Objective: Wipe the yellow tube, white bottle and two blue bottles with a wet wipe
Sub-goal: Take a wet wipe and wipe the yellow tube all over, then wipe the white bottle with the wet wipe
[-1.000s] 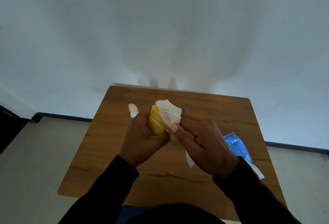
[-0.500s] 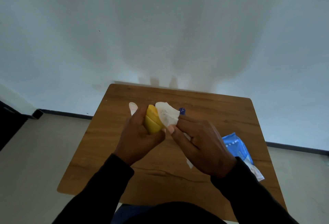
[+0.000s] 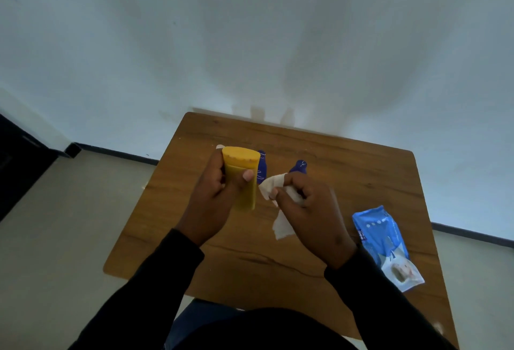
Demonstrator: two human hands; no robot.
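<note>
My left hand (image 3: 211,199) grips the yellow tube (image 3: 241,175), cap end away from me, above the wooden table (image 3: 347,171). My right hand (image 3: 311,210) holds a crumpled wet wipe (image 3: 274,185) just beside it. Two blue bottles (image 3: 262,166) (image 3: 299,167) stand behind; a wipes packet (image 3: 385,244) lies right.

The white bottle (image 3: 219,146) showed only as a sliver behind the left hand (image 3: 214,205) and the yellow tube (image 3: 241,174). One blue bottle (image 3: 262,167) was half hidden by that tube; the right hand (image 3: 314,216) and wet wipe (image 3: 271,187) covered the other blue bottle's (image 3: 299,166) base.
</note>
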